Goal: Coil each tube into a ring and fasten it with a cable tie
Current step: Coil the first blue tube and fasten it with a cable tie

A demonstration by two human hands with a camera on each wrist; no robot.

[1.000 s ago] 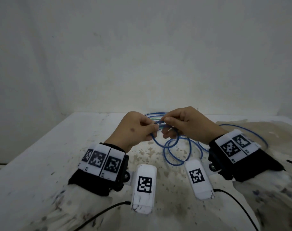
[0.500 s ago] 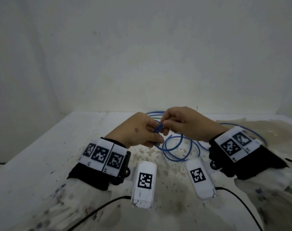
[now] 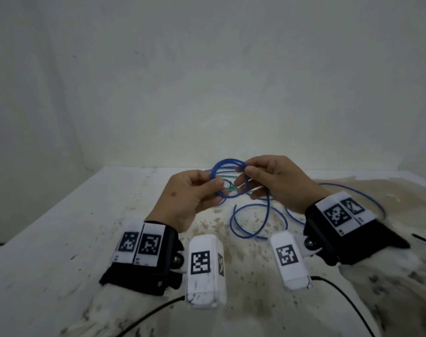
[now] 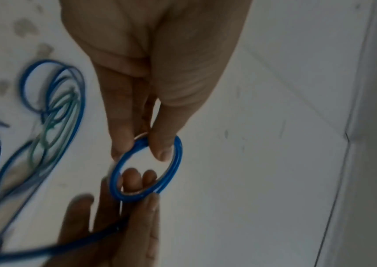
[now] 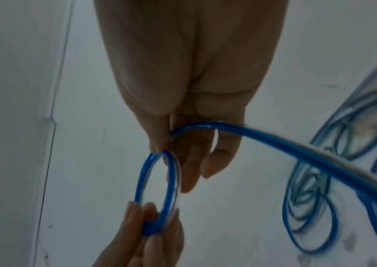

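A thin blue tube is wound into a small ring of a few turns, held upright above the table between both hands. My left hand pinches the ring's lower left side, thumb in front; the left wrist view shows that pinch on the ring. My right hand pinches the upper right side, also seen in the right wrist view on the ring. The tube's loose tail runs under my right hand and curls on the table. Green cable ties lie behind the ring.
Behind the hands, more blue tube coils lie on the stained white table, some with green ties; another strand arcs to the right. A white wall stands close behind the table. Black cables trail from my wrists.
Both hands have risen and moved apart. The tight little loop between the fingertips has grown into a wider ring, and less loose tube lies on the table.
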